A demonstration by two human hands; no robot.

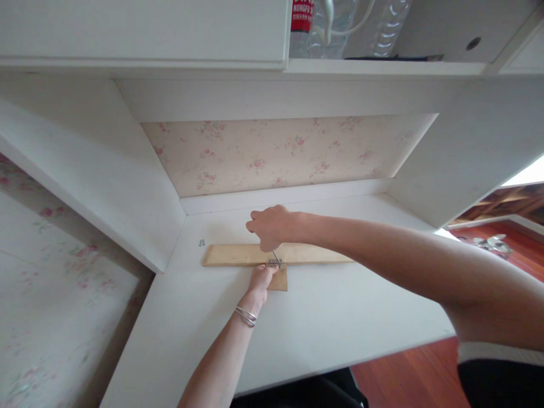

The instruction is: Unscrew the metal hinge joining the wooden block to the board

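A long wooden strip [229,255] lies flat across the white desk [331,317], with a small wooden block [281,280] against its near edge. A small metal hinge [274,263] sits where the two pieces meet. My right hand [272,226] is closed around a thin metal tool, a screwdriver by its look [276,258], whose tip points down at the hinge. My left hand [261,279], with bracelets on the wrist, presses on the small block right beside the hinge.
Two small screws [201,242] lie on the desk left of the strip. Floral wallpaper [272,150] backs the desk nook. A shelf above holds a plastic water bottle [302,25]. White side panels close the nook; red wooden floor shows at right.
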